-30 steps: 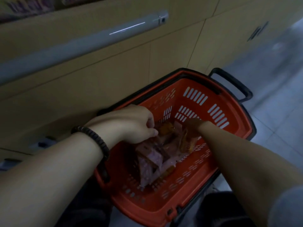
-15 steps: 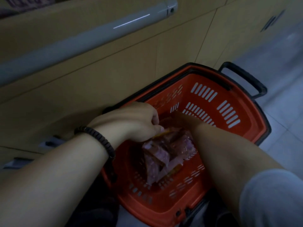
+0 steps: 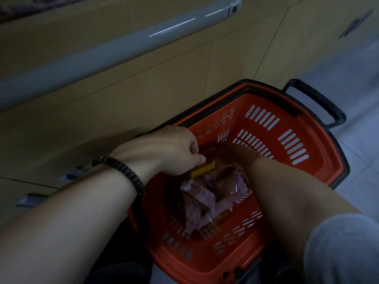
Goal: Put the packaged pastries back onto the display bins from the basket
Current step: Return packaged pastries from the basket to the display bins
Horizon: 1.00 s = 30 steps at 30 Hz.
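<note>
Two hands meet at the far end of the pastries [image 3: 205,201], which all lie in the basket [image 3: 256,88]. We see the left hand [image 3: 172,152] pinch an orange-edged packet [image 3: 204,171]. The right hand [image 3: 229,149] has slid across beside it, its fingers buried, so we cannot tell its grip. We judge that a gathered lift is near; no pastry has reached the bins.

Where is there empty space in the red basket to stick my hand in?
Bare basket floor lies between the packaged pastries and the near wall, and in the far right corner by the slotted wall. The middle is crowded: the left hand and right hand are both at the pile.
</note>
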{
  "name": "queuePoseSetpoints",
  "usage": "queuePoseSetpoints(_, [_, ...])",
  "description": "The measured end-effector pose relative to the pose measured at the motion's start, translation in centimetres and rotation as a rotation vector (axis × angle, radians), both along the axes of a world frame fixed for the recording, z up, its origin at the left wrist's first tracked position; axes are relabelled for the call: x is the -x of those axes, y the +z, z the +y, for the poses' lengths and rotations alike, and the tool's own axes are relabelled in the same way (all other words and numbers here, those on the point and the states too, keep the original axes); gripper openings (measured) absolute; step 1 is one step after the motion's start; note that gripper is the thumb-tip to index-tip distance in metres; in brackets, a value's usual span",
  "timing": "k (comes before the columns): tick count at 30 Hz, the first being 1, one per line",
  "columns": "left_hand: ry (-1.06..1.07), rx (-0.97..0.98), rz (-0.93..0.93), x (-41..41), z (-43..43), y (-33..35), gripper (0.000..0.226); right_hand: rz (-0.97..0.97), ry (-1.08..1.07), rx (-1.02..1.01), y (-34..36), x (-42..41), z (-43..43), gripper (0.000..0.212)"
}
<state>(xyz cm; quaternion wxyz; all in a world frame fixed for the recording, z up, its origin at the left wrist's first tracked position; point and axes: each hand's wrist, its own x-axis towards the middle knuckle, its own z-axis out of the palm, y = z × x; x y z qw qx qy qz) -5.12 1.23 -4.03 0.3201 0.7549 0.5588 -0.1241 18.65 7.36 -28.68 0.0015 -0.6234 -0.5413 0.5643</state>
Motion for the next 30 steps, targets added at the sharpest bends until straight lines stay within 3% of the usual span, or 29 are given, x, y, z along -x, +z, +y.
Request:
queuePoseSetpoints(2, [0.001, -0.005, 0.014, 0.0, 0.2, -0.1, 0.026, 0.027, 0.109, -0.063, 2.9, 1.3, -0.8, 0.042])
queuePoseSetpoints(8, [0.011, 0.018, 0.064, 0.2, 0.3, -0.3, 0.029, -0.048, 0.17, -0.165, 5.8, 1.4, -2.1, 0.027])
queuePoseSetpoints(12, [0.045, 0.028, 0.086, 1.0, 0.3, 0.3, 0.032, -0.223, 0.187, -0.163, 8.7, 0.4, -2.4, 0.052])
queuePoseSetpoints(15, [0.118, 0.038, 0.042, 1.6, 0.1, 0.5, 0.04, -0.203, 0.119, -0.195, 13.8, -0.7, -3.3, 0.039])
queuePoseSetpoints(21, [0.389, 0.339, -0.475, 0.9, -1.0, 1.6, 0.095, 0.046, -0.071, -0.34, 25.8, -1.8, -7.4, 0.045])
queuePoseSetpoints(26, [0.459, 0.477, -1.088, -0.8, -2.6, 4.0, 0.06, 0.474, -0.422, -0.45, 30.7, -1.2, -12.1, 0.048])
queuePoseSetpoints(30, [0.501, 0.48, -1.433, -2.0, -3.5, 4.9, 0.093, 0.843, -0.695, -0.325, 31.7, -0.3, -13.2, 0.056])
